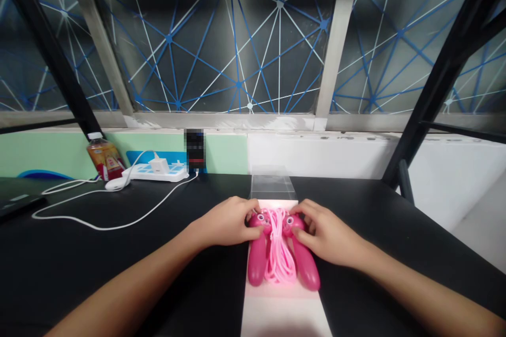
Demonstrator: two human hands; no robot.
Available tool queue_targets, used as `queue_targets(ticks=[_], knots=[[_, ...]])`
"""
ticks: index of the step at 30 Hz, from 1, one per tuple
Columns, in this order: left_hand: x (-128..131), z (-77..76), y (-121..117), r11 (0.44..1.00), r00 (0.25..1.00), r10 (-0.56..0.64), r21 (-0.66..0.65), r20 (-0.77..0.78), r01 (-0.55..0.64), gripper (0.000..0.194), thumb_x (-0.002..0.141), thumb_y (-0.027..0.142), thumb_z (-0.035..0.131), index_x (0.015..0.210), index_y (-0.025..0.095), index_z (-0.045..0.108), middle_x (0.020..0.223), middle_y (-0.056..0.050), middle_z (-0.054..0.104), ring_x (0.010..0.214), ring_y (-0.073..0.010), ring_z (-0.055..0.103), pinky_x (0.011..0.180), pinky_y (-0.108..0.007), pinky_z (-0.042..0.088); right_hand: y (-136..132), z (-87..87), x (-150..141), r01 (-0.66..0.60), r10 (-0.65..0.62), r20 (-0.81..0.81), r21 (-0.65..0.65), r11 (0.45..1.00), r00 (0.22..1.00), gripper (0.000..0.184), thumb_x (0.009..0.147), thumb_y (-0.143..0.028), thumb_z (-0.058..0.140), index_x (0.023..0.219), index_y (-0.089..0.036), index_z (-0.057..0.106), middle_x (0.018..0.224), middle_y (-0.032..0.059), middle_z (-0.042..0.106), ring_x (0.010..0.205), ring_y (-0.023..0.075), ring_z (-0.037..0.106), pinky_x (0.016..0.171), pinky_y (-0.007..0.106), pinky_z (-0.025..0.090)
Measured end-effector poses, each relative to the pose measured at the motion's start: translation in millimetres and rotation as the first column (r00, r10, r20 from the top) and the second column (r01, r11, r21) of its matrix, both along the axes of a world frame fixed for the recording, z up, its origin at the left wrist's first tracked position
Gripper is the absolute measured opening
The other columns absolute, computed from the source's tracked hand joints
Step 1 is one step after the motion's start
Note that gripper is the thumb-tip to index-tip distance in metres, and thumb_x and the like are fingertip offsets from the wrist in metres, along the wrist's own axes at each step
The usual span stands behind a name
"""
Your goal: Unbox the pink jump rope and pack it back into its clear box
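A pink jump rope (280, 258) lies on a long white card (284, 316), its cord bundled between two darker pink handles. The rounded handle tops carry eye-like details. My left hand (231, 221) has its thumb and fingers closed around the top of the left handle (258, 260). On the other side, my right hand (322, 229) pinches the top of the right handle (306, 266). Just beyond the bundle, a clear plastic box or sleeve (272, 185) extends from the card's far end.
On the black table (158, 284), a white power strip (158, 172) with a charger plug (158, 165) stands at the back left. Beside it are a drink bottle (106, 157), a pixelated dark device (195, 150) and a looping white cable (105, 228). Black frame posts (430, 79) rise at both sides.
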State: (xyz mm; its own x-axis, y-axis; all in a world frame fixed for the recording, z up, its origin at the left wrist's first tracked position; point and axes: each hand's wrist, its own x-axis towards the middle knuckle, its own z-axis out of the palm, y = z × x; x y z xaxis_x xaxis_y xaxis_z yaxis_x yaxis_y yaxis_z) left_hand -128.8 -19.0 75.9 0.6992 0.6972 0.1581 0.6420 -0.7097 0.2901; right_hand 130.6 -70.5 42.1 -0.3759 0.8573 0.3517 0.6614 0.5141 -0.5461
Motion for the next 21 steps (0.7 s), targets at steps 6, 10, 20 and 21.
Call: queue_targets(ticks=[6, 10, 20, 21], knots=[[1.7, 6.0, -4.4, 1.0, 0.999, -0.006, -0.014, -0.053, 0.005, 0.025, 0.085, 0.043, 0.059, 0.096, 0.021, 0.061, 0.081, -0.002, 0.065, 0.068, -0.0175, 0.06, 0.058, -0.024, 0.041, -2.2, 4.9, -1.6, 0.03, -0.032, 0.089, 0.026, 0.999, 0.996, 0.018, 0.085, -0.025, 0.059, 0.102, -0.021, 0.06, 0.088, 0.0016, 0.056, 0.073, 0.0163, 0.057, 0.068, 0.032, 0.047], [2.3, 7.4, -5.9, 1.0, 0.998, -0.018, -0.01, -0.052, 0.017, 0.025, 0.085, 0.043, 0.06, 0.098, 0.021, 0.061, 0.083, -0.002, 0.066, 0.07, -0.0175, 0.061, 0.059, -0.024, 0.042, -4.6, 7.5, -2.6, 0.052, -0.058, 0.14, 0.048, 0.997, 0.988, 0.018, 0.084, -0.026, 0.058, 0.101, -0.021, 0.061, 0.087, 0.0015, 0.056, 0.071, 0.0165, 0.057, 0.067, 0.032, 0.046], [-0.7, 8.1, -0.3, 1.0, 1.0, -0.004, -0.023, -0.029, 0.003, 0.032, 0.08, 0.045, 0.067, 0.101, 0.021, 0.064, 0.077, -0.001, 0.068, 0.066, -0.0171, 0.063, 0.058, -0.023, 0.041, -3.3, 6.6, -4.5, 0.056, -0.069, 0.184, 0.077, 0.995, 0.981, 0.018, 0.087, -0.028, 0.056, 0.102, -0.02, 0.061, 0.086, 0.0019, 0.056, 0.07, 0.0166, 0.058, 0.066, 0.032, 0.047], [-0.4, 8.0, -0.4, 1.0, 1.0, -0.002, -0.027, -0.026, 0.001, 0.032, 0.08, 0.045, 0.067, 0.101, 0.021, 0.063, 0.078, -0.001, 0.068, 0.066, -0.0171, 0.063, 0.058, -0.023, 0.041, -3.5, 5.9, -4.2, 0.055, -0.071, 0.191, 0.087, 0.995, 0.979, 0.019, 0.087, -0.028, 0.056, 0.104, -0.02, 0.061, 0.088, 0.0024, 0.057, 0.071, 0.0169, 0.058, 0.067, 0.032, 0.048]])
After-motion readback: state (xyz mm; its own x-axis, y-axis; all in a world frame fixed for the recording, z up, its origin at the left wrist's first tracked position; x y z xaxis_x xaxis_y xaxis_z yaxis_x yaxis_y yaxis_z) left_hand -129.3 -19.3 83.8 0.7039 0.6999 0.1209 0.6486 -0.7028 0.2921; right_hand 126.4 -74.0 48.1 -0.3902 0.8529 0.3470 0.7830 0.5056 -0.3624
